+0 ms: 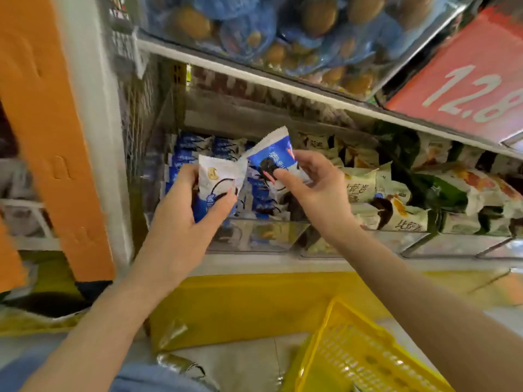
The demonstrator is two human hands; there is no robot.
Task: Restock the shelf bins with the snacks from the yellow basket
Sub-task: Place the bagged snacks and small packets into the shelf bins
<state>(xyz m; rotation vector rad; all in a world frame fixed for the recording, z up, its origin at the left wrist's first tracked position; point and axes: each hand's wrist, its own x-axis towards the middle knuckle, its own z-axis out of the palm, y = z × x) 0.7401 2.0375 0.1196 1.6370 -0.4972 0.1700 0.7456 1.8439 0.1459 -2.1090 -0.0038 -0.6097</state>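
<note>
One head-worn view looks forward and down, close on the shelf bins (254, 236).

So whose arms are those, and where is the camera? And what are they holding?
There is no robot here, just a person. The camera sits on the person's head and looks forward and down, so you see their two bare arms reaching out as if they were your own. The left hand grips a white and blue snack packet. The right hand pinches a second packet of the same kind beside it. Both are held up in front of a clear shelf bin that already has blue packets like them inside. The bin next to it holds green and white packets. At the bottom right is the yellow basket; only part of it shows. The picture is a bit blurry, so the writing on the packets can't be read.
</note>
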